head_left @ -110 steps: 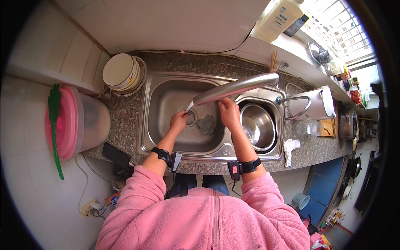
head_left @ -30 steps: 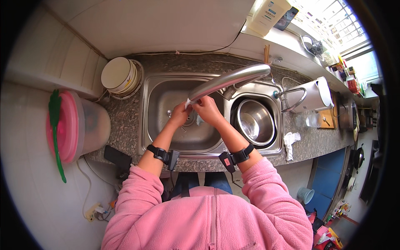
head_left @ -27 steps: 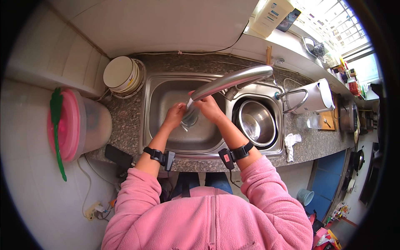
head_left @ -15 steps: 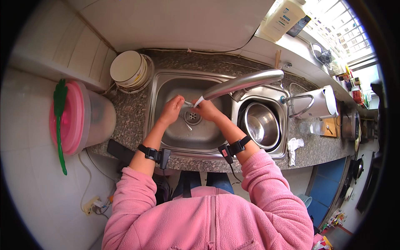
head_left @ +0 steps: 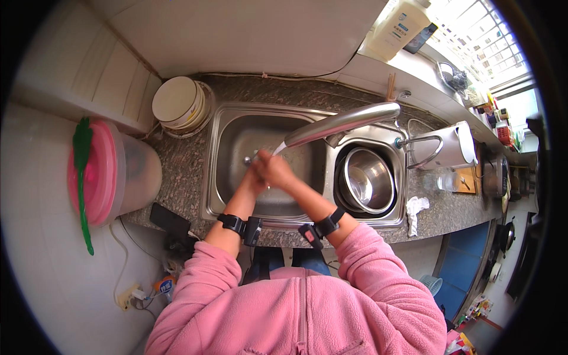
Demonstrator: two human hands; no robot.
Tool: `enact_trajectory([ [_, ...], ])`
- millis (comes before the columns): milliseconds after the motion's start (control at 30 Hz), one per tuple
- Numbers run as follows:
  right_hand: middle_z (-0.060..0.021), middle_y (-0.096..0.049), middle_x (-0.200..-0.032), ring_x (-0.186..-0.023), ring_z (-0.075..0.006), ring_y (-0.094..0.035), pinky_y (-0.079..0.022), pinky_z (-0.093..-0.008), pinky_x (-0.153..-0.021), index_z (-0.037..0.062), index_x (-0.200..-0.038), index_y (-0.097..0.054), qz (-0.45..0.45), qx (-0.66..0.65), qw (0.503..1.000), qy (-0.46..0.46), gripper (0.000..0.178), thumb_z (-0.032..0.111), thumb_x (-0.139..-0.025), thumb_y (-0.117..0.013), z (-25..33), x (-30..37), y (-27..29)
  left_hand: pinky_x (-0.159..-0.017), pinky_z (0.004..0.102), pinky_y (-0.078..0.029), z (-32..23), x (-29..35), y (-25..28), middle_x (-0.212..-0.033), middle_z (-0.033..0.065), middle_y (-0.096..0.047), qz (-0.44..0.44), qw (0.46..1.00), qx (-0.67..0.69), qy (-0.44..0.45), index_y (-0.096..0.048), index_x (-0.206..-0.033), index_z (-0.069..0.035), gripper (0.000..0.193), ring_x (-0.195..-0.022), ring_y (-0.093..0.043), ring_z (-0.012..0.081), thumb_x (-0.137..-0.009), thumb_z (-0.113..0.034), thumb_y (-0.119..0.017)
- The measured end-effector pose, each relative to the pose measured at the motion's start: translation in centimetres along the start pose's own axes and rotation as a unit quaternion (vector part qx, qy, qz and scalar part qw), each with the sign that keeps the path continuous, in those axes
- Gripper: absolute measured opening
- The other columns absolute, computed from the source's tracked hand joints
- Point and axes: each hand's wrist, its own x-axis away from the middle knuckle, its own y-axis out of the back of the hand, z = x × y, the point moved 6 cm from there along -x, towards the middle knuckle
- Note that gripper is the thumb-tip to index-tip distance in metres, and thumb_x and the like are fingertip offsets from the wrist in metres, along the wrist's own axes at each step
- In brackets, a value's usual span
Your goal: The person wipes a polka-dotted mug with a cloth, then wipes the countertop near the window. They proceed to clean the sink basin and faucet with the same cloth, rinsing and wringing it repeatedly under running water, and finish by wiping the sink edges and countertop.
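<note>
Steel basin (head_left: 229,165), the bigger one, set in the granite tabletop (head_left: 177,171) near its front edge: both hands are over its middle. L hand (head_left: 253,180) & R hand (head_left: 274,170) overlap, touching, R lying partly over L. Fingers look curled in on each other, but motion blur hides them; can't tell if anything's held b/w them. Faucet (head_left: 343,123) reaches in from the right, spout end just above the R hand, w/ a short white stream of water (head_left: 278,149) dropping close by. Small shiny round thing (head_left: 248,160) just left of the hands, too unclear to ID.

Risks, imo: if the hands rise, R hand could knock the spout; water glancing off it could splash over the front rim & wet the tabletop's front edge. Worst spot is prob. the dark phone-like slab (head_left: 170,219) at the tabletop's front L corner: seems to jut past the edge, so a swing of the pink L sleeve (head_left: 216,266) could tip it off. White crumpled cloth (head_left: 416,214) by the front edge, right of the smaller basin (head_left: 370,222), could slip if brushed. Steel bowl (head_left: 374,180) in there looks askew, might rattle if bumped
</note>
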Motion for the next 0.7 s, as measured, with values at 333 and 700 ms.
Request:
enact_trajectory([
  [333, -0.0211, -0.069, -0.083, -0.08, -0.046, -0.066, -0.052, -0.0551, -0.07, 0.012, -0.09, -0.071, -0.186, -0.008, 0.973, -0.136, 0.028, 0.038, -0.089, -0.06, -1.8, -2.5, 0.2, -0.094, 0.0472, -0.05, -0.2, -0.3, -1.5, -0.128, 0.0054, -0.063, -0.055, 0.998, 0.027, 0.011, -0.057, -0.13, -0.014, 0.047, -0.113, -0.062, 0.0238, -0.102, -0.05, -0.045],
  [700, -0.019, -0.072, -0.1, -0.095, -0.0423, -0.067, -0.052, -0.0536, -0.08, 0.0162, -0.113, -0.066, -0.173, -0.026, 0.973, -0.152, 0.026, 0.033, -0.096, -0.056, -7.0, -2.1, 1.9, -0.097, 0.0417, -0.05, -1.0, 2.2, 1.6, -0.125, 0.0078, -0.066, -0.098, 0.994, -0.038, -0.021, -0.058, -0.132, -0.009, 0.038, -0.113, -0.062, 0.024, -0.104, -0.033, -0.048],
])
